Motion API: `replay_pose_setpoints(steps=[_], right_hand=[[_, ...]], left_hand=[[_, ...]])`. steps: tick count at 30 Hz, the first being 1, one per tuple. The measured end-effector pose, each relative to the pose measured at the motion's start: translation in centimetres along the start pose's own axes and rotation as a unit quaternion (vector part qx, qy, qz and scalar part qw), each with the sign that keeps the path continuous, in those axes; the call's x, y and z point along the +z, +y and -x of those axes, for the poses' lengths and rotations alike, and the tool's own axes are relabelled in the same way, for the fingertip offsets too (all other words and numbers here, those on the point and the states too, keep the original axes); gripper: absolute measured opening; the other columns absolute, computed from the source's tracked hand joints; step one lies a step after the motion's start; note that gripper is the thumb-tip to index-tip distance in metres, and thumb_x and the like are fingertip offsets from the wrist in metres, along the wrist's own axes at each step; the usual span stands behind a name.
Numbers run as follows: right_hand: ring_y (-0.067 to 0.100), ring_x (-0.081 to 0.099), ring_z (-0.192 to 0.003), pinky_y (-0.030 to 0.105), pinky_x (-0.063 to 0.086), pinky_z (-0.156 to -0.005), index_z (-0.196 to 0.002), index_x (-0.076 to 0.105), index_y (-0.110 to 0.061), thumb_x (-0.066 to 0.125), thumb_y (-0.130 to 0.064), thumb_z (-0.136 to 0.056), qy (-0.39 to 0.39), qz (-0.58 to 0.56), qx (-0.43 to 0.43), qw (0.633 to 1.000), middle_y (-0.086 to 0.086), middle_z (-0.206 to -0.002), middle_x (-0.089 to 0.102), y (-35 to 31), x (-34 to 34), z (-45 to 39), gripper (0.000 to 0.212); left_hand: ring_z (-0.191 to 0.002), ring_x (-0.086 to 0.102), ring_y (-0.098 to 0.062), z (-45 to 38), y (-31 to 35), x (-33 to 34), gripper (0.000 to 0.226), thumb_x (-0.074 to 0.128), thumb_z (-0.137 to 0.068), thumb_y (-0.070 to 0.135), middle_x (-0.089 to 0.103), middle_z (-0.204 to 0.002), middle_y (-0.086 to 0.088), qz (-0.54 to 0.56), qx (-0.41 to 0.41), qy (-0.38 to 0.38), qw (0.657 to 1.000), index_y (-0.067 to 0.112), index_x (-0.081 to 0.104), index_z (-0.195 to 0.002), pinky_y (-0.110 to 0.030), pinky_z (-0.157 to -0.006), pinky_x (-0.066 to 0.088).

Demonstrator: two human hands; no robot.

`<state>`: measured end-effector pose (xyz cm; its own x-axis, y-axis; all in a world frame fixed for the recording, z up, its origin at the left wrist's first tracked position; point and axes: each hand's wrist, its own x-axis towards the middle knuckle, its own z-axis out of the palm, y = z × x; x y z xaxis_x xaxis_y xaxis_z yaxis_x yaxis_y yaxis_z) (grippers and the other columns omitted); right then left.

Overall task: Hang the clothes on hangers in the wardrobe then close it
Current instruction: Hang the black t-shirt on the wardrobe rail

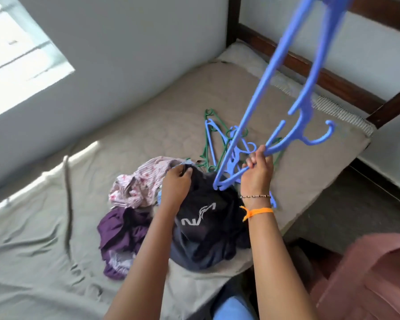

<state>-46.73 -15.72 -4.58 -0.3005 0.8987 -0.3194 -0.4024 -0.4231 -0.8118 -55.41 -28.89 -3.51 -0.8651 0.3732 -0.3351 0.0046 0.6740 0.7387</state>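
Head view: right hand (258,168), at centre right of the frame, grips a blue hanger (284,88) that rises toward the upper right. Left hand (176,183), at centre, pinches the top of a dark garment (206,229) lying on the bed (44,239). Pink cloth (139,183) and purple cloth (120,236) lie just left of it; more hangers (211,139) lie above the pile.

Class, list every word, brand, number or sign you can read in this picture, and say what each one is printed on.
No readable words or numbers anywhere in the picture.
Dark navy garment: a white logo, a stylised swoosh mark beside shapes that may be letters; too stylised and creased to read as text.
Pink patterned garment: only a printed pattern, no lettering.
Blue hanger held by the right hand: no label visible.
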Motion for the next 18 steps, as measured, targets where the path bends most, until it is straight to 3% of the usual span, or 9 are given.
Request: replay_pose_setpoints(steps=[3, 5, 8, 11, 14, 16, 18], right_hand=[[0.001, 0.027, -0.044, 0.017, 0.028, -0.053, -0.076, 0.039, -0.021, 0.035, -0.015, -0.102, -0.040, -0.057, 0.012, 0.997, -0.017, -0.047, 0.032, -1.2, 4.2, 3.7, 0.027], [0.001, 0.028, -0.045, 0.017, 0.030, -0.054, -0.076, 0.038, -0.021, 0.035, -0.018, -0.103, -0.073, -0.062, 0.004, 0.995, -0.016, -0.047, 0.033, -1.8, 6.6, 6.7, 0.027], [0.002, 0.028, -0.046, 0.019, 0.030, -0.057, -0.075, 0.037, -0.021, 0.035, -0.020, -0.103, -0.110, -0.041, -0.015, 0.993, -0.016, -0.049, 0.033, -1.7, 8.1, 8.7, 0.027], [0.005, 0.031, -0.054, 0.021, 0.033, -0.061, -0.075, 0.037, -0.020, 0.044, -0.029, -0.099, -0.148, 0.066, -0.070, 0.984, -0.011, -0.059, 0.033, -0.4, 7.9, 10.7, 0.026], [0.006, 0.040, -0.069, 0.024, 0.038, -0.072, -0.083, 0.046, -0.026, 0.054, -0.043, -0.084, -0.151, 0.194, -0.116, 0.962, -0.009, -0.074, 0.042, 0.7, 6.2, 11.1, 0.018], [0.011, 0.045, -0.076, 0.026, 0.038, -0.075, -0.089, 0.052, -0.020, 0.055, -0.030, -0.090, -0.142, 0.284, -0.148, 0.936, -0.004, -0.081, 0.050, 1.1, 4.4, 10.9, 0.011], [0.024, 0.053, -0.083, 0.034, 0.041, -0.079, -0.097, 0.058, -0.003, 0.056, -0.015, -0.093, -0.114, 0.371, -0.166, 0.907, 0.012, -0.088, 0.059, 1.5, 2.1, 10.4, 0.012]], left_hand=[[-0.078, 0.057, -0.023, 1.7, 0.7, -3.8, 0.023, 0.053, -0.093, 0.021, 0.066, -0.081, -0.012, -0.049, 0.074, 0.009, 0.996, 0.006, 0.067, -0.083, -0.030, -0.065, 0.033], [-0.068, 0.051, -0.023, 3.3, 0.7, -6.7, 0.024, 0.051, -0.092, 0.022, 0.059, -0.070, -0.010, -0.068, 0.116, 0.005, 0.991, 0.008, 0.068, -0.082, -0.030, -0.059, 0.030], [-0.061, 0.044, -0.023, 4.0, 1.3, -8.6, 0.024, 0.049, -0.090, 0.021, 0.055, -0.065, -0.014, -0.061, 0.149, -0.005, 0.987, 0.008, 0.065, -0.077, -0.034, -0.057, 0.035], [-0.061, 0.037, -0.023, 5.3, 1.8, -11.3, 0.028, 0.053, -0.092, 0.017, 0.046, -0.061, -0.014, -0.044, 0.196, 0.020, 0.979, 0.008, 0.052, -0.065, -0.033, -0.057, 0.026], [-0.063, 0.037, -0.021, 5.9, 2.1, -13.8, 0.027, 0.055, -0.093, 0.015, 0.042, -0.062, -0.010, -0.013, 0.220, 0.044, 0.974, 0.002, 0.054, -0.069, -0.031, -0.058, 0.024], [-0.059, 0.039, -0.011, 6.1, 2.0, -15.6, 0.028, 0.056, -0.093, 0.013, 0.044, -0.059, -0.004, 0.068, 0.194, 0.059, 0.977, 0.006, 0.059, -0.065, -0.029, -0.059, 0.028], [-0.054, 0.039, -0.005, 6.3, 1.9, -17.3, 0.036, 0.055, -0.094, 0.012, 0.043, -0.056, 0.002, 0.178, 0.143, 0.061, 0.972, 0.016, 0.053, -0.058, -0.026, -0.056, 0.033]])
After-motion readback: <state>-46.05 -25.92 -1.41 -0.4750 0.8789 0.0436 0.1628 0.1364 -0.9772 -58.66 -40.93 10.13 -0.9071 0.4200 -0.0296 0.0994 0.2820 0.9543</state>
